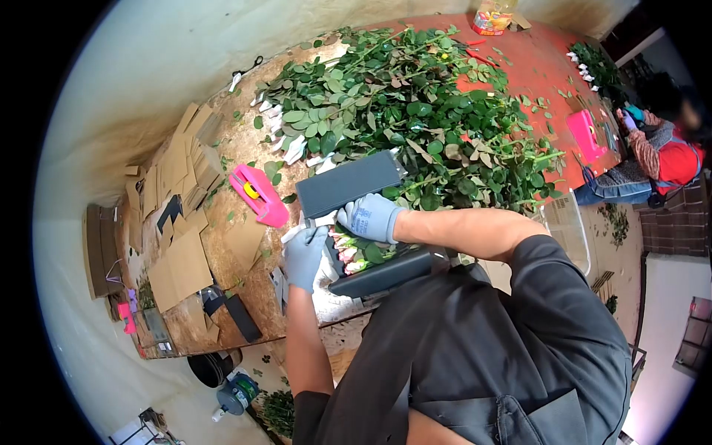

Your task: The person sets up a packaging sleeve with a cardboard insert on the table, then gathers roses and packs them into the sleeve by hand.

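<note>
My left hand, in a grey glove, has its fingers closed at the left end of an open bundle, by some white material whose kind I cannot make out. My right hand, gloved alike, bends its fingers by a small white piece at the near edge of a dark flat panel. What its fingertips grip is hidden. Pink rose heads with green leaves lie just below both hands. Along their near side runs a dark folded panel. A pink tape dispenser stands left of the panel.
Many leafy stems, several with white-wrapped heads, cover the table's far side. Cardboard pieces lie left. Scissors rest near the wall. At right another person works by a second pink dispenser. A plastic crate stands beside the table.
</note>
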`<state>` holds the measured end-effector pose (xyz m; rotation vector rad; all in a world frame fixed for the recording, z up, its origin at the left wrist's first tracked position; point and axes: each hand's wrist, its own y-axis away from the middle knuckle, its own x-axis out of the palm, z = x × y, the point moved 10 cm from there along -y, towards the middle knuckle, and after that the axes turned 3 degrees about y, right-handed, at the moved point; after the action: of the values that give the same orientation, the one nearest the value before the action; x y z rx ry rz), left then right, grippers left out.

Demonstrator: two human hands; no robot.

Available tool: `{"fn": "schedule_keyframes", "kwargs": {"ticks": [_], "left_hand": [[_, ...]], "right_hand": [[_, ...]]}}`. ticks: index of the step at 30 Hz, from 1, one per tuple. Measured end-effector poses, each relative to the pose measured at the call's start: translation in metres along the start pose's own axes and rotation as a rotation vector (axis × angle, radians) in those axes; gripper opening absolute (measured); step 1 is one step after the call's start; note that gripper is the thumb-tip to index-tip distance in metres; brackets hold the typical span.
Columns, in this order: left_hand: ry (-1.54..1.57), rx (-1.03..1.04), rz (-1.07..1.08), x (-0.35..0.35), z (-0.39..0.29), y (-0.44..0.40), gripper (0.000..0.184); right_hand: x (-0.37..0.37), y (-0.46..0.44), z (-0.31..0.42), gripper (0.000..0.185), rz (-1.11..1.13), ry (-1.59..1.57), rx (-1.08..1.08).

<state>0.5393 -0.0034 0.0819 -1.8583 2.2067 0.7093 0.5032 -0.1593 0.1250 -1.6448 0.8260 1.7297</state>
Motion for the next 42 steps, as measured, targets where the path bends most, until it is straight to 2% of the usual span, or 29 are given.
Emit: {"fn": "schedule_keyframes", "kwargs": {"ticks": [2, 3, 5, 8, 12, 14, 15, 17, 18, 20, 21, 23, 24, 26, 28, 30, 31, 33, 36, 37, 40, 42], "left_hand": [[0.031, -0.152, 0.148, 0.02, 0.016, -0.008, 0.029], [0.031, -0.156, 0.149, 0.024, 0.022, -0.012, 0.029], [0.15, -0.105, 0.04, 0.025, 0.033, -0.021, 0.024], [0.335, -0.118, -0.011, 0.029, 0.045, -0.02, 0.02], [0.305, -0.078, -0.091, 0.02, 0.047, -0.015, 0.016], [0.394, -0.16, -0.1, 0.016, 0.048, -0.006, 0.014], [0.399, -0.164, -0.109, 0.015, 0.05, -0.004, 0.014], [0.496, -0.173, -0.149, 0.009, 0.054, -0.004, 0.015], [0.503, -0.174, -0.159, -0.005, 0.064, -0.008, 0.015], [0.543, -0.181, -0.375, -0.069, 0.098, -0.012, 0.012], [0.554, -0.183, -0.387, -0.085, 0.102, -0.01, 0.012], [0.215, -0.22, -0.23, -0.103, 0.092, 0.003, 0.019], [0.224, -0.225, -0.244, -0.105, 0.084, 0.013, 0.019], [-0.232, 0.035, -0.152, -0.086, 0.033, 0.032, 0.029], [-0.246, 0.09, -0.158, -0.067, 0.001, 0.06, 0.035], [-0.215, 0.084, -0.041, -0.041, -0.024, 0.081, 0.034], [-0.207, 0.082, -0.05, -0.036, -0.025, 0.089, 0.034], [-0.153, 0.193, -0.044, -0.028, -0.034, 0.105, 0.039], [-0.104, 0.169, -0.061, -0.027, -0.019, 0.121, 0.044], [-0.031, 0.075, -0.04, -0.026, -0.01, 0.126, 0.049], [-0.023, 0.088, -0.067, -0.025, -0.014, 0.143, 0.052], [-0.006, 0.127, -0.086, -0.023, -0.011, 0.151, 0.058]], "right_hand": [[0.005, 0.0, 0.0, 0.072, -0.037, 0.031, -0.012], [0.002, 0.001, 0.0, 0.072, -0.035, 0.028, -0.013], [-0.007, 0.004, 0.0, 0.071, -0.031, -0.015, -0.04], [0.0, 0.003, -0.001, 0.067, -0.098, 0.031, -0.011], [-0.004, 0.005, 0.0, 0.061, -0.157, 0.029, -0.019], [-0.006, 0.005, 0.0, 0.055, -0.16, 0.04, -0.015], [-0.01, 0.005, 0.002, 0.055, -0.158, 0.041, -0.026], [-0.007, 0.003, -0.002, 0.042, -0.017, 0.004, 0.02], [-0.003, 0.002, 0.0, 0.042, -0.015, 0.007, 0.009], [0.006, 0.001, -0.006, 0.042, -0.041, 0.022, 0.073], [0.007, 0.0, -0.005, 0.05, -0.05, 0.049, 0.062], [-0.005, 0.003, -0.002, 0.057, -0.023, 0.028, 0.018], [-0.012, 0.003, 0.0, 0.064, 0.0, 0.007, -0.013], [-0.017, 0.001, 0.002, 0.071, 0.06, 0.008, -0.023], [-0.012, 0.0, 0.004, 0.078, 0.125, 0.01, -0.032], [-0.005, 0.0, 0.005, 0.069, 0.155, 0.031, -0.046], [-0.002, 0.0, 0.007, 0.069, 0.158, 0.037, -0.055], [-0.003, -0.001, 0.005, 0.054, 0.083, 0.057, 0.002], [-0.002, -0.003, 0.008, 0.044, 0.07, 0.126, 0.043], [-0.013, -0.001, 0.012, 0.042, -0.009, 0.201, 0.029], [-0.025, -0.001, 0.015, 0.041, 0.024, 0.196, 0.124], [-0.026, 0.001, 0.022, 0.041, -0.029, 0.205, 0.102]]}}
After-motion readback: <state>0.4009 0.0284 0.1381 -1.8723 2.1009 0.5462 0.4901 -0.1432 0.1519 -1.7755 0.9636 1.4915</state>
